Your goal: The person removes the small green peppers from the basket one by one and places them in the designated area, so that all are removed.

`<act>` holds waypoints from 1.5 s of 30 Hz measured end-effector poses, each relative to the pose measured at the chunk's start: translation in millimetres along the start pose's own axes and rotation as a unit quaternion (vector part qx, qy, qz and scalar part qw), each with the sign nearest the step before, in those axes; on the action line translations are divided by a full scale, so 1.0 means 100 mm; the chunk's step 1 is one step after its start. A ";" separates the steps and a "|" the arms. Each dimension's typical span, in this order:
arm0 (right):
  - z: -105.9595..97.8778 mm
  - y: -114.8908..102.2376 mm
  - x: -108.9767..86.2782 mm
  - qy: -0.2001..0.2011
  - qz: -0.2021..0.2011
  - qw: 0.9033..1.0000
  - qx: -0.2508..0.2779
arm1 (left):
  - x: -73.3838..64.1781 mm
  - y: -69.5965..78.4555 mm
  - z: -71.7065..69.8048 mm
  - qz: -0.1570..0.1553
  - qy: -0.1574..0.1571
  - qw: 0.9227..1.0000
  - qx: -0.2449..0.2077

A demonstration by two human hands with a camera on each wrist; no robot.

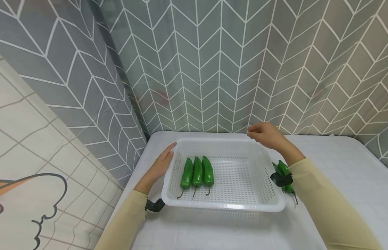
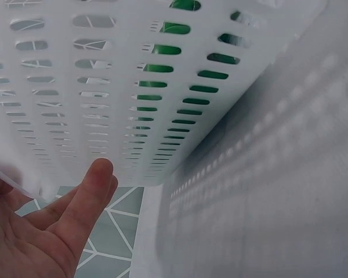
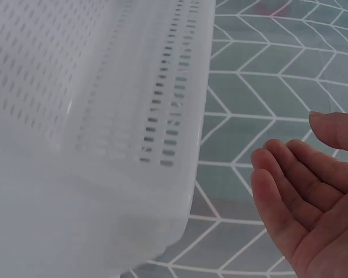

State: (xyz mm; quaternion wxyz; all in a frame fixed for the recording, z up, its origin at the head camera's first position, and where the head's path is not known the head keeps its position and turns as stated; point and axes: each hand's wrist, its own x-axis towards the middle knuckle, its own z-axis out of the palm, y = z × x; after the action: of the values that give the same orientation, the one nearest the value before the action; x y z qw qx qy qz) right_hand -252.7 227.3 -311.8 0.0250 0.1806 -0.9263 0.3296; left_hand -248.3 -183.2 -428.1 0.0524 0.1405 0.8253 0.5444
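Note:
A white perforated plastic basket (image 1: 234, 184) has three green chili peppers (image 1: 197, 172) side by side at its left, stems toward me. Along the basket's left side lies my left hand (image 1: 162, 161). In the left wrist view its fingers (image 2: 84, 208) stretch straight against the outer wall. My right hand (image 1: 266, 134) is raised over the far right corner, empty. Its fingers bend loosely, with the thumb apart from them, in the right wrist view. More green peppers (image 1: 285, 170) lie on the table beside the basket's right wall, partly hidden by the right forearm.
A white cloth covers the table (image 1: 331, 166) under the basket. Behind it hangs a grey curtain (image 1: 209, 69) with a white chevron pattern, which continues along the left. A white gridded cloth (image 1: 56, 139) with a drawn figure lies at the far left.

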 end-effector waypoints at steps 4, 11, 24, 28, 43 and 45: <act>0.06 -0.05 0.03 0.001 -0.002 1.000 -0.001 | 0.00 -0.02 0.00 0.000 -0.005 1.000 -0.003; 0.17 -0.11 0.11 -0.011 -0.008 1.000 0.001 | 0.00 -0.03 0.00 0.000 0.000 1.000 -0.004; 0.40 -0.15 0.24 -0.032 -0.028 0.999 -0.006 | -0.01 0.01 -0.01 0.002 -0.002 1.000 -0.003; 0.46 -0.16 0.28 -0.056 -0.017 0.998 0.012 | 0.00 0.01 -0.01 0.003 0.000 1.000 0.001; 0.79 -0.24 0.38 -0.118 0.024 0.992 0.042 | 0.00 0.00 -0.01 0.003 -0.002 1.000 0.000; 0.83 -0.25 0.40 -0.121 0.029 0.991 0.043 | 0.00 0.00 -0.01 0.005 -0.002 1.000 -0.003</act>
State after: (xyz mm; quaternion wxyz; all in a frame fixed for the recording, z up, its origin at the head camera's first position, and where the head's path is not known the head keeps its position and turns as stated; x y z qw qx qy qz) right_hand -274.8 144.9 -355.2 -0.1049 0.1929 -0.9124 0.3454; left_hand -248.5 -183.7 -427.5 0.0519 0.1459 0.8230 0.5465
